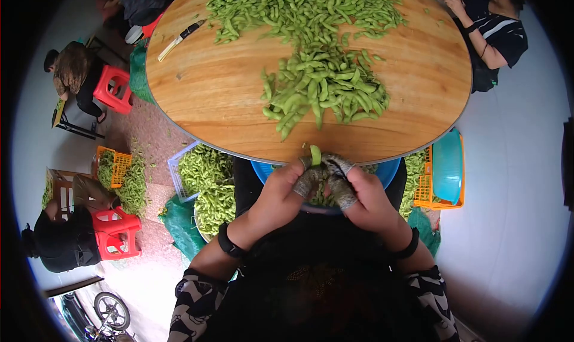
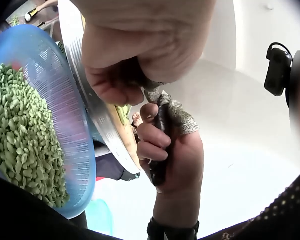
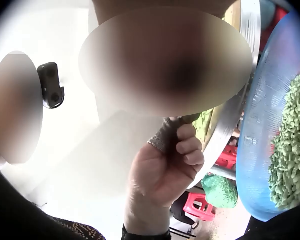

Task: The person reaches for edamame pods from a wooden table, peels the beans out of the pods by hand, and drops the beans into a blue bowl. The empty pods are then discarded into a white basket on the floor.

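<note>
Over the near table edge, my left hand [image 1: 272,195] pinches a green soybean pod [image 1: 315,155], its tip pointing up between the fingertips. Close against it, my right hand [image 1: 373,201] has its fingers curled. In the left wrist view those fingers wrap round a dark narrow thing [image 2: 160,172] running along the palm; I cannot tell what it is. Grey fabric covers the thumb [image 1: 344,192]. Below both hands sits a blue basket [image 2: 82,165] holding shelled green beans [image 2: 25,140]. A pile of soybean pods [image 1: 329,88] lies ahead on the round wooden table [image 1: 209,103].
A knife [image 1: 181,40] lies at the table's left. Crates and bags of pods flank my legs, with a purple crate [image 1: 182,173] on the left and an orange crate [image 1: 426,186] on the right. Several people sit around; red stools [image 1: 113,89] stand at left.
</note>
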Action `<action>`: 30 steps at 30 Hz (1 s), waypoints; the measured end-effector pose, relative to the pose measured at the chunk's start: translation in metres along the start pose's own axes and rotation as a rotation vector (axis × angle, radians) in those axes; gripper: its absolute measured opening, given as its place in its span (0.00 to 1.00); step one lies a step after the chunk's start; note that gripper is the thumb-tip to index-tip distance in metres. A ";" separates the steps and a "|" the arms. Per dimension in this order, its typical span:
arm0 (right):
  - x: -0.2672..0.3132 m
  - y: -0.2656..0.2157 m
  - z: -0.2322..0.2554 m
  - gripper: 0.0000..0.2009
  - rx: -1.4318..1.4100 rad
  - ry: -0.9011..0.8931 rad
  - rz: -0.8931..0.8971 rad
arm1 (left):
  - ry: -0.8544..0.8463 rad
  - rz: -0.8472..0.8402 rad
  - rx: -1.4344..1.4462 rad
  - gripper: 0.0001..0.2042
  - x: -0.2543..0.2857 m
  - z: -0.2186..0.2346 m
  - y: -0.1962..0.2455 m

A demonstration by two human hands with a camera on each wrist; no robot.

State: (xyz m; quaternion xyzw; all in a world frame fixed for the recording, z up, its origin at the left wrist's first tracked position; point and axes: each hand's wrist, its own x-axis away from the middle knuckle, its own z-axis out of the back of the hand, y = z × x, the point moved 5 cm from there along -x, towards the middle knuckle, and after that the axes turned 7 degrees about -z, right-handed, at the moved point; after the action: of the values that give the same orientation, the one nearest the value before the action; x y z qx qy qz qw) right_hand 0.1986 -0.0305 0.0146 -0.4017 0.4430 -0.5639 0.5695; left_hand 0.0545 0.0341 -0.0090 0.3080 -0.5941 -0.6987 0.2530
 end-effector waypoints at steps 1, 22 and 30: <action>0.000 0.006 -0.003 0.23 0.014 -0.042 -0.013 | -0.004 0.000 -0.001 0.05 -0.001 0.001 0.004; 0.006 0.026 -0.003 0.14 -0.536 -0.321 -0.557 | -0.167 -0.391 -0.655 0.04 0.001 -0.002 0.006; 0.017 0.026 -0.020 0.12 -1.271 -0.523 -0.752 | -0.274 0.472 0.877 0.13 0.018 -0.008 -0.020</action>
State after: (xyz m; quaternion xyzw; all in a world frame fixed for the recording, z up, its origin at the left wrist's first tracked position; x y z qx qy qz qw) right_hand 0.1867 -0.0454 -0.0170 -0.8935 0.3666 -0.2443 0.0870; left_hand 0.0478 0.0192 -0.0319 0.1484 -0.9121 -0.3418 0.1710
